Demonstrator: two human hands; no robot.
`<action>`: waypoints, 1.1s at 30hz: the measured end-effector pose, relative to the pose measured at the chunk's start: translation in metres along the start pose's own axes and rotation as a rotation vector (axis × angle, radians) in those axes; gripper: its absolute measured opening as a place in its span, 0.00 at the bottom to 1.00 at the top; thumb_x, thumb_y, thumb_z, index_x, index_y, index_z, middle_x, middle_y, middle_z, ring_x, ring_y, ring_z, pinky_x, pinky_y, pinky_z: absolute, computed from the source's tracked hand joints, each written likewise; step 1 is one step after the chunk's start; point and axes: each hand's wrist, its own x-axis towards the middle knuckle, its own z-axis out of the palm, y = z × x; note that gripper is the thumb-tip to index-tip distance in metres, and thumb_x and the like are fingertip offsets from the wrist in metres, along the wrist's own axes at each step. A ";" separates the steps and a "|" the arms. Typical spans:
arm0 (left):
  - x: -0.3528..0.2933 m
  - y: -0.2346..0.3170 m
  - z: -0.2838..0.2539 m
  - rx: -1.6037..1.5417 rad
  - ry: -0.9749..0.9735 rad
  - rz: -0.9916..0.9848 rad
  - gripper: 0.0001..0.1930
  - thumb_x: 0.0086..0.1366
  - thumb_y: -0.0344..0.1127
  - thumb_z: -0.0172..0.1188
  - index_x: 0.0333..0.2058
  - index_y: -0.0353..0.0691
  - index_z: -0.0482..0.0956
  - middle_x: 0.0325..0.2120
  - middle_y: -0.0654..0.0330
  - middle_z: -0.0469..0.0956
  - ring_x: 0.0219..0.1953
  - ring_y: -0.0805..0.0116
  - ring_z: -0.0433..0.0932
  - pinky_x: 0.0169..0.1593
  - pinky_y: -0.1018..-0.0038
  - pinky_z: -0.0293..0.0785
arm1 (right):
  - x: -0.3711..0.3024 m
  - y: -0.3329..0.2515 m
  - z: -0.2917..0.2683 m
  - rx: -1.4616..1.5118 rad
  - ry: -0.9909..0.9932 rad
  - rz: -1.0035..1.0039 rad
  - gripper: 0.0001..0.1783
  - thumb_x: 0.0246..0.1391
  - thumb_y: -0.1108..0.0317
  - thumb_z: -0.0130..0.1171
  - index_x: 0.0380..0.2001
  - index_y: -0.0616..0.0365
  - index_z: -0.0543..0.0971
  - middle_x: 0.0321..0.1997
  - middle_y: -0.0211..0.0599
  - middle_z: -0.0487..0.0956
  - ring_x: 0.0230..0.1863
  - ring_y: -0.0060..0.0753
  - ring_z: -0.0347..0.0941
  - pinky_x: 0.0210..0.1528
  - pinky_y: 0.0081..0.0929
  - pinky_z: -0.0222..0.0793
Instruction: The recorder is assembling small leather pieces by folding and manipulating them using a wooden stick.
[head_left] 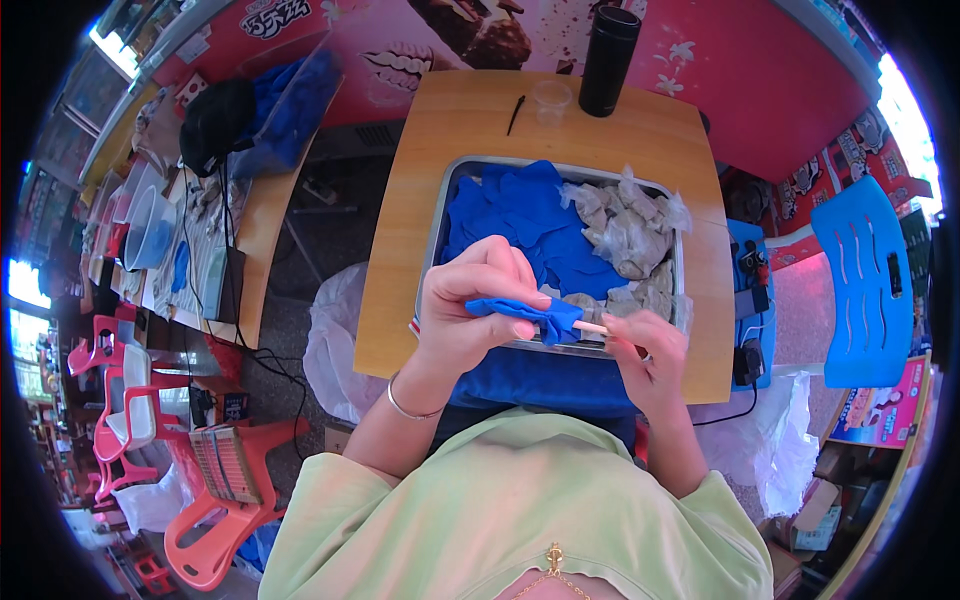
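Observation:
My left hand (458, 305) is closed on a small gathered piece of blue fabric (556, 318), pinched between thumb and fingers. The fingertips of my right hand (652, 355) grip a thin pale stick (590, 327), whose far end runs into the blue fabric. Both hands are held above the near edge of a metal tray (436, 235). Flat blue fabric pieces (525, 215) lie heaped in the tray's left and middle. On its right side are clear plastic bags (630, 230) with greyish-beige contents I cannot make out.
The tray stands on a wooden table (400, 180). Toward the back are a black tumbler (609, 62), a clear plastic cup (551, 100) and a thin black stick-like thing (516, 115). A blue chair (862, 285) is at the right; a side table (262, 260) and cables are at the left.

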 end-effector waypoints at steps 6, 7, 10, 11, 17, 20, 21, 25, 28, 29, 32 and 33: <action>-0.003 -0.001 -0.002 0.004 -0.089 -0.029 0.14 0.43 0.28 0.73 0.32 0.34 0.84 0.22 0.66 0.68 0.25 0.75 0.67 0.28 0.81 0.62 | 0.002 0.002 0.002 0.124 -0.018 -0.036 0.16 0.42 0.83 0.59 0.38 0.60 0.79 0.23 0.38 0.77 0.22 0.31 0.73 0.23 0.23 0.66; -0.004 -0.002 -0.001 0.004 -0.089 -0.029 0.14 0.43 0.28 0.73 0.32 0.34 0.84 0.22 0.66 0.68 0.25 0.75 0.67 0.28 0.81 0.62 | 0.001 0.001 0.004 0.124 -0.017 -0.036 0.16 0.42 0.83 0.59 0.38 0.60 0.79 0.23 0.38 0.77 0.22 0.31 0.73 0.23 0.23 0.66; -0.004 -0.005 0.000 -0.054 -0.068 -0.029 0.13 0.44 0.27 0.72 0.32 0.34 0.84 0.21 0.67 0.67 0.25 0.75 0.67 0.27 0.80 0.61 | -0.006 -0.003 0.014 0.479 -0.059 0.153 0.07 0.52 0.79 0.56 0.36 0.62 0.77 0.22 0.35 0.75 0.20 0.22 0.69 0.20 0.17 0.60; -0.005 -0.006 0.000 -0.087 -0.072 -0.016 0.12 0.46 0.27 0.71 0.33 0.34 0.83 0.21 0.66 0.67 0.25 0.75 0.67 0.27 0.81 0.62 | -0.009 -0.004 0.016 0.667 -0.108 0.249 0.07 0.54 0.77 0.54 0.37 0.62 0.76 0.22 0.34 0.74 0.20 0.21 0.69 0.20 0.16 0.60; -0.002 -0.003 0.000 -0.080 -0.033 -0.041 0.08 0.55 0.27 0.65 0.34 0.33 0.82 0.26 0.62 0.70 0.27 0.74 0.70 0.32 0.81 0.68 | -0.010 -0.013 0.021 1.049 -0.207 0.544 0.08 0.58 0.75 0.50 0.41 0.63 0.74 0.22 0.33 0.73 0.21 0.18 0.68 0.23 0.14 0.60; -0.002 0.001 -0.004 0.030 0.015 -0.052 0.07 0.58 0.29 0.63 0.35 0.32 0.81 0.30 0.60 0.72 0.31 0.73 0.72 0.34 0.80 0.70 | -0.009 -0.010 0.023 0.767 -0.081 0.463 0.10 0.57 0.77 0.50 0.42 0.64 0.74 0.23 0.32 0.73 0.22 0.18 0.68 0.24 0.14 0.61; -0.002 0.001 -0.005 0.070 0.042 -0.027 0.08 0.59 0.31 0.62 0.35 0.32 0.81 0.32 0.58 0.73 0.32 0.72 0.72 0.35 0.80 0.71 | -0.009 -0.006 0.024 0.564 -0.021 0.357 0.11 0.57 0.78 0.50 0.43 0.63 0.74 0.24 0.32 0.74 0.23 0.18 0.69 0.24 0.13 0.61; -0.004 0.001 -0.012 0.137 -0.018 -0.013 0.10 0.60 0.33 0.61 0.36 0.32 0.82 0.31 0.58 0.74 0.32 0.74 0.72 0.33 0.83 0.70 | -0.007 0.000 0.019 0.299 0.002 0.107 0.12 0.56 0.80 0.50 0.42 0.62 0.76 0.27 0.34 0.75 0.23 0.20 0.71 0.24 0.14 0.63; -0.007 0.000 -0.006 -0.021 0.058 -0.066 0.10 0.60 0.32 0.61 0.36 0.32 0.82 0.29 0.59 0.73 0.29 0.75 0.72 0.33 0.83 0.70 | -0.007 0.000 0.022 0.310 0.012 0.113 0.11 0.55 0.80 0.52 0.42 0.63 0.76 0.27 0.34 0.75 0.23 0.21 0.71 0.23 0.14 0.62; -0.007 -0.001 -0.005 -0.020 0.058 -0.066 0.10 0.60 0.32 0.61 0.36 0.32 0.82 0.29 0.59 0.73 0.29 0.75 0.72 0.33 0.83 0.70 | -0.007 -0.001 0.023 0.310 0.012 0.113 0.11 0.55 0.80 0.52 0.42 0.63 0.76 0.27 0.34 0.75 0.23 0.21 0.71 0.23 0.14 0.62; -0.008 -0.005 -0.004 -0.101 0.077 -0.088 0.09 0.59 0.31 0.62 0.36 0.31 0.82 0.26 0.61 0.72 0.28 0.76 0.71 0.33 0.83 0.70 | -0.006 -0.004 0.025 0.372 0.011 0.119 0.10 0.57 0.77 0.51 0.43 0.62 0.75 0.26 0.33 0.74 0.21 0.19 0.68 0.21 0.13 0.58; -0.009 -0.009 -0.005 -0.087 0.091 -0.051 0.09 0.59 0.31 0.62 0.36 0.31 0.82 0.25 0.62 0.72 0.28 0.76 0.71 0.32 0.83 0.69 | -0.006 -0.009 0.022 0.649 -0.107 0.340 0.10 0.58 0.74 0.50 0.43 0.61 0.74 0.26 0.33 0.74 0.21 0.18 0.66 0.20 0.13 0.55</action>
